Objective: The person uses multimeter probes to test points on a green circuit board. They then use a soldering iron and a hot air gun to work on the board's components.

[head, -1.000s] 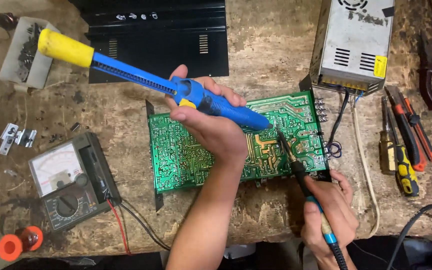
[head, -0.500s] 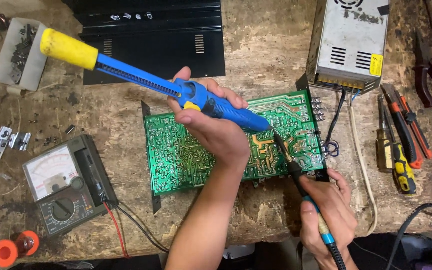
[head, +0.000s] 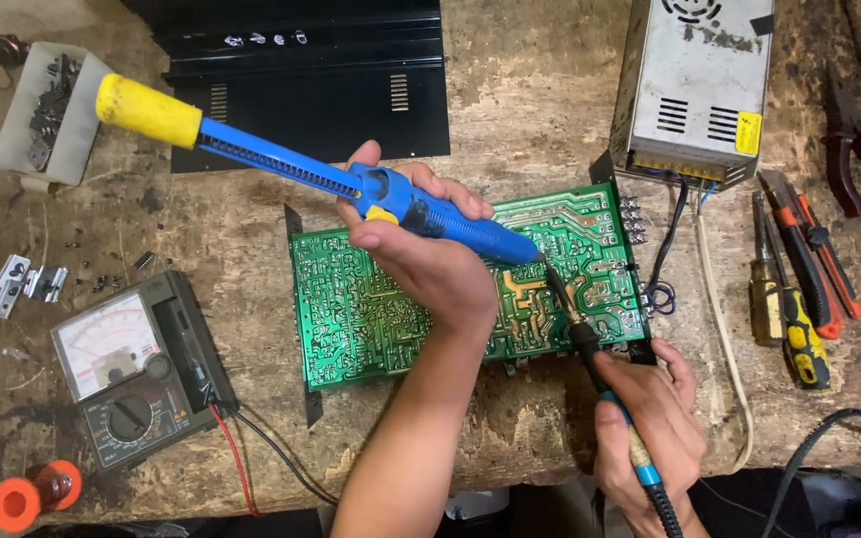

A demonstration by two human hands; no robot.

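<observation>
At worktop centre, on green circuit board (head: 371,309): left hand (head: 430,264) fingers wrapped round blue desoldering pump (head: 351,184); right hand (head: 650,428) near front edge gripping soldering iron (head: 590,344); tips meeting over board.

Blue, yellow-capped desoldering pump (head: 351,179) and soldering iron (head: 590,344) meet tips over the flat green circuit board (head: 351,319).

The left hand (head: 430,264) covers the middle of the green circuit board (head: 351,309), so the traces under it can't be seen. The soldering iron (head: 600,374) cable and the orange spool (head: 27,495) run off the bottom edge, pliers (head: 849,139) off the right. Bits in the white tray (head: 47,115) are too small to tell
</observation>
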